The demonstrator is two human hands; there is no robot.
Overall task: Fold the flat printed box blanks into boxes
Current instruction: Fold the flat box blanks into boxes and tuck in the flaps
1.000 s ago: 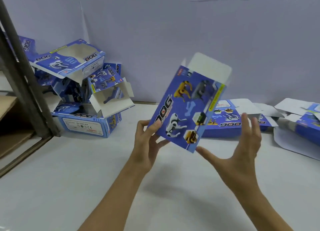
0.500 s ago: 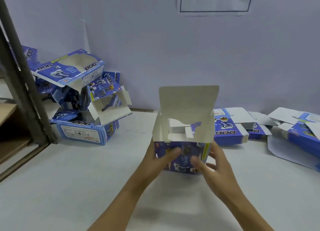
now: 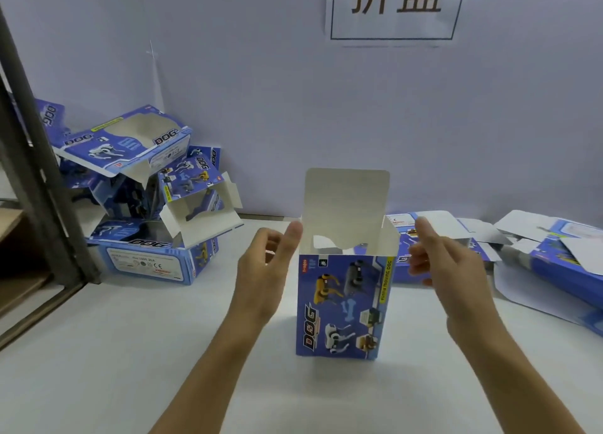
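Note:
A blue printed "DOG" box [image 3: 342, 306] stands upright on the white table [image 3: 130, 352] in the middle of the view. Its white lid flap points straight up and its top gapes. My left hand [image 3: 264, 270] hovers at the box's upper left corner, thumb tip against the left side flap, fingers loosely curled around nothing. Just off the upper right corner, my right hand [image 3: 443, 264] is loosely curled too, apart from the right side flap by a narrow gap. Neither hand grips the box.
Folded boxes [image 3: 143, 199] are heaped at the back left beside a dark metal post [image 3: 36, 159]. Flat blanks [image 3: 554, 257] lie spread at the back right behind my right hand. A paper sign [image 3: 394, 6] hangs on the wall.
The blank was held flat in the air, then opened into a tube between both hands. Now the box stands on the table and both hands have let go, moving up to its top corners.

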